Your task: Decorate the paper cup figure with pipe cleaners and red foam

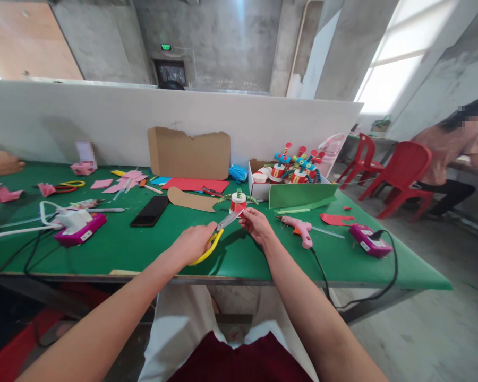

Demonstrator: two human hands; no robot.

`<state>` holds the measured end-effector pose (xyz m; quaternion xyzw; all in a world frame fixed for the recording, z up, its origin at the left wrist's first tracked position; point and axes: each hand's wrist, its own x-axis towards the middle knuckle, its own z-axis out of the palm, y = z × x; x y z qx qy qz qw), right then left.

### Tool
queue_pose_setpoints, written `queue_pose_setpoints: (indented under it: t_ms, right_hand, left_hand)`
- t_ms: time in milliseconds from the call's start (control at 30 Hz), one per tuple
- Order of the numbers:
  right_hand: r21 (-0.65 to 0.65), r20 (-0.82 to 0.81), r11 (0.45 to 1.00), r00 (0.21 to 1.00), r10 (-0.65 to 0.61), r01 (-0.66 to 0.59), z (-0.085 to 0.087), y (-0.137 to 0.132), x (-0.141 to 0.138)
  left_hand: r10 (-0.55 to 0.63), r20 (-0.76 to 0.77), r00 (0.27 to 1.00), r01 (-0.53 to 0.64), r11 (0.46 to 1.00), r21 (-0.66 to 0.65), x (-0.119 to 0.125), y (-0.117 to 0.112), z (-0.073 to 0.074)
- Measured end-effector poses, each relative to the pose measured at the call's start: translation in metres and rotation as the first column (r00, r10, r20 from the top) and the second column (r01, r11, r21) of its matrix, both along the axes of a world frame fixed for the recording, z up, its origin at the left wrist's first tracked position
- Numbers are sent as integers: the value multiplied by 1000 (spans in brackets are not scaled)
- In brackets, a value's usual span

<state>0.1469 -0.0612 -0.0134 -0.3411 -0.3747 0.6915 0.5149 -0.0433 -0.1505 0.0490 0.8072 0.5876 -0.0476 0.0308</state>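
My left hand [197,241] is closed round the yellow-handled scissors [207,253], whose blades point away to the right. At the blade tips, the thumb and fingers of my right hand [257,224] pinch together; what is between them is too small to make out. Just behind the blades is a small red paper-cup figure [239,200] with a white top and green striped arms spread to both sides. A cut piece of brown cardboard [193,200] lies to its left. Right of my right hand rests a pink glue gun [302,229].
A box [259,190] of similar cup figures stands behind a green card [298,195]. A black phone [150,211], pink paper scraps [121,183] and purple power strips [370,241] lie around the green table [143,254]. Another person's hand [3,162] reaches in at left.
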Motion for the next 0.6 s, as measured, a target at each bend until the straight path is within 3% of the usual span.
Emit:
queue_pose_setpoints:
  t_ms: [267, 467, 600]
  right_hand:
    - [25, 42, 999, 999, -21, 20, -3, 2, 0]
    - [212, 148, 971, 979, -141, 108, -8, 5, -4]
    - [238, 148, 966, 979, -143, 105, -9, 6, -4]
  left_hand:
    - [4, 0, 1000, -4, 1000, -2, 0, 0, 1]
    - [-9, -15, 1000, 9, 1000, 9, -3, 2, 1]
    - [1, -27, 1000, -1, 1000, 8, -4, 1, 3]
